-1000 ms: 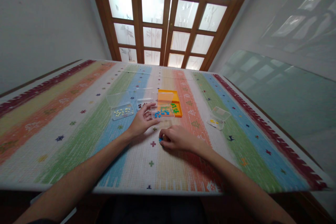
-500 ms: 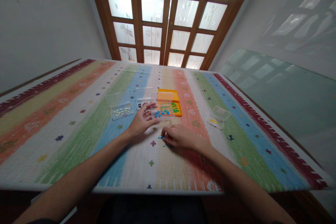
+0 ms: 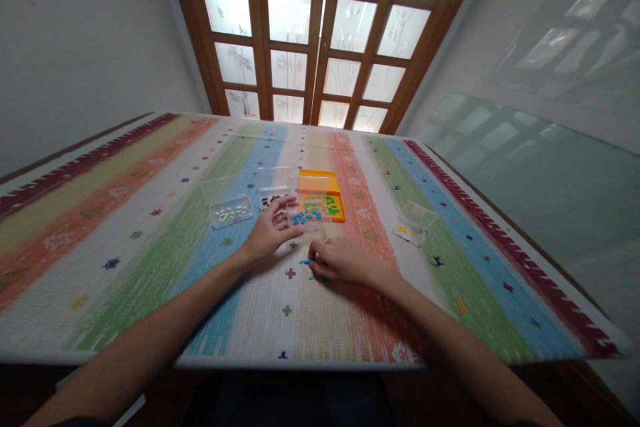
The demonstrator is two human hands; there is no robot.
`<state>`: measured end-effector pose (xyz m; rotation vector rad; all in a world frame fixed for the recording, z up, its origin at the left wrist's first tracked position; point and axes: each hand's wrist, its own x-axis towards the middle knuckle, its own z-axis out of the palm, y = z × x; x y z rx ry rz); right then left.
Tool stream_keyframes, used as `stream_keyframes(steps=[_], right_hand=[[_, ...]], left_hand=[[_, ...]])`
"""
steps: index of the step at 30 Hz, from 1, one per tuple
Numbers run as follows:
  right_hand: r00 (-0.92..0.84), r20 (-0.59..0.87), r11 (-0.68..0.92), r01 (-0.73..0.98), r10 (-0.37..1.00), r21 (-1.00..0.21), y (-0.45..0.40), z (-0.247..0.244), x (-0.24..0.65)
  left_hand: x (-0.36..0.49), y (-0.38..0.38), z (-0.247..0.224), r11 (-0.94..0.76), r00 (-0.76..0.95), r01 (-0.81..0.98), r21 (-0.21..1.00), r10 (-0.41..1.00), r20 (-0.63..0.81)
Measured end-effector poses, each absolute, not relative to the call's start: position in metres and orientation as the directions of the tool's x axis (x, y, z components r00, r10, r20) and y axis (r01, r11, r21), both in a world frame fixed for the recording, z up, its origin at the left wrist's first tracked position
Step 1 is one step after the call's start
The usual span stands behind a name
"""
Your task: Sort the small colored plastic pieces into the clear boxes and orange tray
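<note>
Behind the boxed blue pieces (image 3: 300,219) lies an orange case (image 3: 318,175).

Cloth (image 3: 260,320): striped; maroon, yellow, orange, white, green, blue, beige, coral; soft-edged bands.
Cloth motifs: purple and green crosses on white; pale tree outlines on orange and coral; dark animal figure on right-hand white-green border.
Cloth edges: maroon outer bands, toothed with white.
Left box (image 3: 215,219): clear; pale yellow bits (image 3: 232,213).
Back box (image 3: 262,193): clear; dark reddish-brown bits (image 3: 265,201).
Front box (image 3: 324,219): clear; blue bits (image 3: 301,219).
Case (image 3: 318,181): bright orange; green bits (image 3: 332,209).
Right box (image 3: 419,240): clear; yellow bits (image 3: 404,231).
Loose bits (image 3: 311,277): blue.
Door (image 3: 263,47): brown; whitish panes, grey plant patterns.
Walls (image 3: 90,33): grey-white.
</note>
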<state>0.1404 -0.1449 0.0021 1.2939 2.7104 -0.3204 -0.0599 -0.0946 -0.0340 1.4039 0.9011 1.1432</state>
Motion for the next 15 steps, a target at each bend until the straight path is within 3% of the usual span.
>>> stream_keyframes(steps=[9, 15], right_hand=[[-0.63, -0.16, 0.625, 0.776, 0.76, -0.089, -0.142, 0.0, 0.139], [-0.66, -0.064, 0.635, 0.742, 0.749, -0.217, -0.136, 0.024, 0.159]], left_hand=[[-0.06, -0.095, -0.033, -0.157, 0.271, -0.074, 0.985, 0.947, 0.172], [-0.06, -0.095, -0.033, -0.166, 0.272, -0.077, 0.983, 0.945, 0.181]])
